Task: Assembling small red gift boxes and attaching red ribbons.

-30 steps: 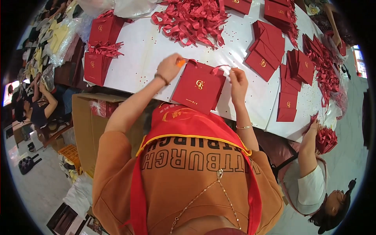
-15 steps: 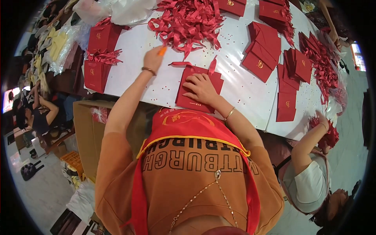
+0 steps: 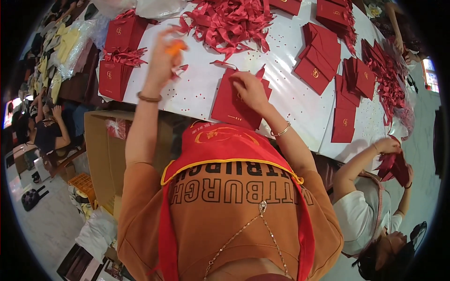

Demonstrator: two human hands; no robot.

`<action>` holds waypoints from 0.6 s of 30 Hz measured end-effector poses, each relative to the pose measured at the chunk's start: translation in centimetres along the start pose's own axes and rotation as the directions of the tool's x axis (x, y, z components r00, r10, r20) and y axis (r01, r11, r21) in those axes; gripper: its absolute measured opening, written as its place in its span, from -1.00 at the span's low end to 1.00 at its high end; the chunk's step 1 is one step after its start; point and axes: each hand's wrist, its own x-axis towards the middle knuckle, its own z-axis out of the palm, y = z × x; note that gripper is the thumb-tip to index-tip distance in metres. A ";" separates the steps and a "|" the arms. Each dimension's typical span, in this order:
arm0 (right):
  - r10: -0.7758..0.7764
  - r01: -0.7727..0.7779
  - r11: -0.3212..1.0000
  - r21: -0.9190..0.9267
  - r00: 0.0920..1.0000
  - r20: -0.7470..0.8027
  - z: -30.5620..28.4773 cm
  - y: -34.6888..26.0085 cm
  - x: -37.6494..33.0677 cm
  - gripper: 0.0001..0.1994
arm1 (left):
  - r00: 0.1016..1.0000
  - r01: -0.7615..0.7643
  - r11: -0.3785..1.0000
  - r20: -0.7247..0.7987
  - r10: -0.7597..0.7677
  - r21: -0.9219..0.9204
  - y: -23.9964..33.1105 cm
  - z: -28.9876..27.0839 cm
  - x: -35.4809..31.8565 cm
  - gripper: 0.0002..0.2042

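A flat red gift bag (image 3: 229, 105) with gold print lies before me at the table's front edge. Red ribbon ends stick out at its two far corners. My right hand (image 3: 251, 90) rests on the bag's upper half with its fingers bent, holding it. My left hand (image 3: 164, 58) is raised over the table to the left, smeared by motion. Something small and orange (image 3: 176, 47) is at its fingers. Beside the palm shows a short piece of red ribbon (image 3: 180, 70); whether it is held is hard to see. A pile of loose red ribbons (image 3: 229, 25) lies beyond.
Stacked red bags (image 3: 112, 82) stand on the left, with more red bags (image 3: 318, 61) and beribboned bags (image 3: 384, 79) on the right. An open cardboard box (image 3: 103, 154) is below the table edge. A co-worker's hands (image 3: 389, 146) hold red bags at right.
My left hand has moved away from the ribbon pile, left and a little toward me. My right hand's spread fingers have drawn in on the bag. The co-worker's bags have come up into clearer view.
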 end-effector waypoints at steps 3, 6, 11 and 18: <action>0.110 -0.109 0.994 0.024 0.993 -0.048 -0.9 0.9 0.1 -0.78 | 0.962 0.063 0.957 0.239 -0.134 0.283 -4.4 4.4 -1.3 -0.86; 0.146 -0.123 0.962 -0.242 0.986 0.080 -1.4 0.6 -0.2 -0.79 | 0.927 0.160 0.935 0.278 -0.253 0.315 -7.1 7.0 -3.1 -0.85; 0.142 -0.128 0.980 -0.150 0.986 0.085 -1.7 0.1 0.0 -0.73 | 0.952 0.110 0.830 0.181 -0.246 0.547 -11.1 7.9 -4.0 -0.84; 0.388 -0.396 0.917 -0.051 0.851 0.353 -3.1 0.6 1.4 -0.61 | 0.968 -0.119 0.799 0.247 -0.038 0.589 -11.4 7.9 -4.1 -0.87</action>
